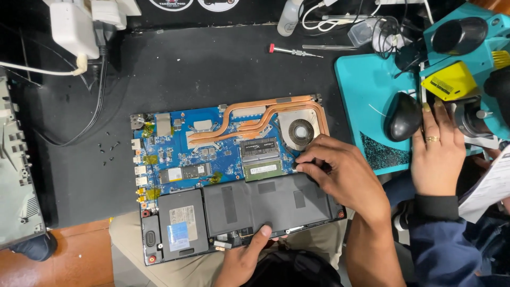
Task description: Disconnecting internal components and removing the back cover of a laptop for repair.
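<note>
An opened laptop lies on a black mat, showing its blue motherboard (175,159), copper heat pipes (255,114), a fan (301,131), two memory modules (260,150) and a flat black battery (276,204). My left hand (243,258) grips the laptop's near edge, thumb on the battery. My right hand (342,172) rests at the battery's upper right corner beside the memory modules, fingertips pinched together on the board. What they pinch is hidden.
Several loose screws (108,147) lie left of the laptop, and a removed cover (16,180) sits at the far left. A red-tipped screwdriver (292,51) lies behind. Another person's ringed hand (436,151) rests by a teal microscope (467,53) on a teal mat (366,95).
</note>
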